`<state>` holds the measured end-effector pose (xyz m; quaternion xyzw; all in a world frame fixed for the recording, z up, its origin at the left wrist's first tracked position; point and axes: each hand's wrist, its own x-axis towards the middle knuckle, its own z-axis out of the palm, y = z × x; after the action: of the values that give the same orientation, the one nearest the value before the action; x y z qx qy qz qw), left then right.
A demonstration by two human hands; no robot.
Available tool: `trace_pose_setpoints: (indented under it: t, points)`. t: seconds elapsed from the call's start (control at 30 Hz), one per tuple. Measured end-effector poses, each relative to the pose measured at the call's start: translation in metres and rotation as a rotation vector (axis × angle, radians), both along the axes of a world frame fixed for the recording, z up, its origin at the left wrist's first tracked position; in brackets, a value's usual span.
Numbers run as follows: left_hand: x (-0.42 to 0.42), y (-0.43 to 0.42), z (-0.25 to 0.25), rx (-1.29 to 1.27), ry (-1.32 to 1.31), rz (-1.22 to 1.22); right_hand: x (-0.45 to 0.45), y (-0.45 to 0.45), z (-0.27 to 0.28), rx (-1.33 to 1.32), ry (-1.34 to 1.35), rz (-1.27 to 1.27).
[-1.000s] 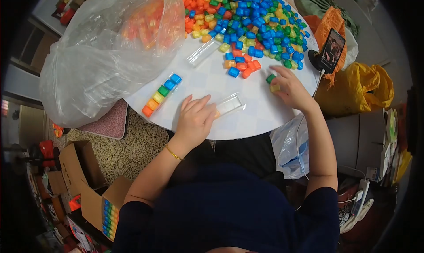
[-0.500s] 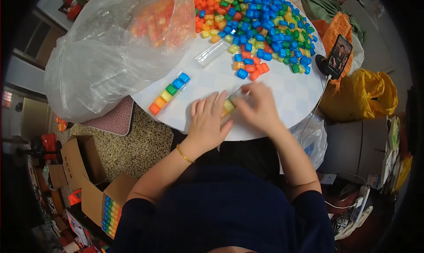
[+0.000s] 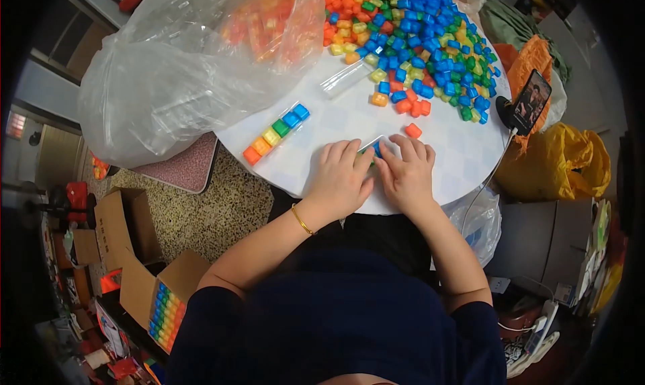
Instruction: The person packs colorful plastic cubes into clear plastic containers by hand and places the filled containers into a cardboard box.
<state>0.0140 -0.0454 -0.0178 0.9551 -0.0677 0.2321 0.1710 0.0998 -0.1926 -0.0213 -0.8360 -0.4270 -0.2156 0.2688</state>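
Between my two hands lies a narrow clear plastic tray (image 3: 366,144), mostly covered by my fingers. A blue translucent block (image 3: 378,149) shows at its far end, with a bit of green beside it. My left hand (image 3: 341,175) is curved along the tray's left side, fingertips against it. From the right, my right hand (image 3: 408,172) has its thumb and bent fingers at the blue block. Just beyond lies a loose red block (image 3: 412,130). To the left is another clear tray (image 3: 275,135) holding a row of red, orange, yellow, green and blue blocks.
A large pile of coloured blocks (image 3: 430,49) covers the table's far side, near an unfilled clear tray (image 3: 346,78). A big plastic bag (image 3: 195,82) bulges over the left. A phone (image 3: 532,103) stands at the right edge. A cardboard box (image 3: 164,297) holds filled trays below left.
The view has shifted slightly. My right hand has settled against the tray, where a blue block now shows. One red block now lies apart from the pile, closer to my right hand.
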Motion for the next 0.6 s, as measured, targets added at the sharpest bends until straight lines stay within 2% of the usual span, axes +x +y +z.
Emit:
trace_pose_setpoints:
  t: [0.07, 0.1, 0.13, 0.17, 0.23, 0.3, 0.33, 0.37, 0.4, 0.43, 0.5, 0.6]
  points:
    - [-0.005, 0.008, 0.006, -0.037, -0.002, -0.018, 0.001, -0.003, 0.015, -0.031, 0.014, 0.096]
    - [-0.009, 0.02, 0.009, -0.148, 0.027, -0.011, 0.01, -0.004, 0.016, -0.027, 0.011, 0.101]
    - [-0.015, 0.032, 0.015, -0.262, 0.06, -0.004, 0.024, -0.003, 0.016, 0.115, 0.127, 0.101]
    - [-0.023, 0.05, 0.026, -0.213, 0.013, 0.087, 0.037, 0.001, 0.017, 0.257, 0.245, 0.099]
    - [-0.032, 0.086, 0.043, -0.157, -0.033, 0.179, 0.064, 0.018, 0.019, 0.157, 0.18, 0.086]
    - [-0.032, 0.109, 0.053, -0.212, 0.154, 0.353, 0.078, 0.052, 0.018, 0.095, 0.08, 0.137]
    - [-0.03, 0.113, 0.051, -0.204, 0.147, 0.358, 0.087, 0.067, 0.015, 0.027, -0.021, 0.183]
    - [-0.029, 0.117, 0.043, -0.095, 0.169, 0.371, 0.1, 0.079, 0.007, 0.035, -0.026, 0.186]
    - [-0.027, 0.119, 0.041, 0.012, 0.193, 0.382, 0.107, 0.091, 0.005, -0.126, -0.089, 0.157]
    - [-0.026, 0.122, 0.041, 0.015, 0.191, 0.38, 0.111, 0.096, 0.003, -0.29, -0.149, 0.124]
    - [-0.02, 0.126, 0.042, -0.063, 0.426, 0.394, 0.093, 0.082, 0.011, -0.229, -0.179, 0.155]
    - [-0.02, 0.13, 0.039, -0.029, 0.411, 0.351, 0.034, 0.048, 0.003, -0.125, -0.216, 0.275]
